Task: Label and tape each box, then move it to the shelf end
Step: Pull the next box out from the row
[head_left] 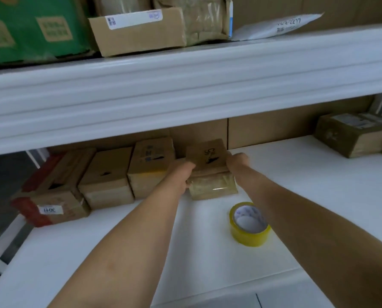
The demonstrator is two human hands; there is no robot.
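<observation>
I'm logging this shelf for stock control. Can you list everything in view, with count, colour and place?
held box: 1, brown, lower shelf, beside the row
row boxes: 3, brown, one with red tape, lower shelf left
tape roll: 1, yellow, lower shelf, near the right forearm
taped boxes: at least 1, brown, lower shelf far right
green carton: 1, upper shelf left
upper boxes: 2, brown, upper shelf middle
mailer: 1, white, upper shelf right
shelves: 2, white
left hand: grip on held box's left side
right hand: grip on its right side
</observation>
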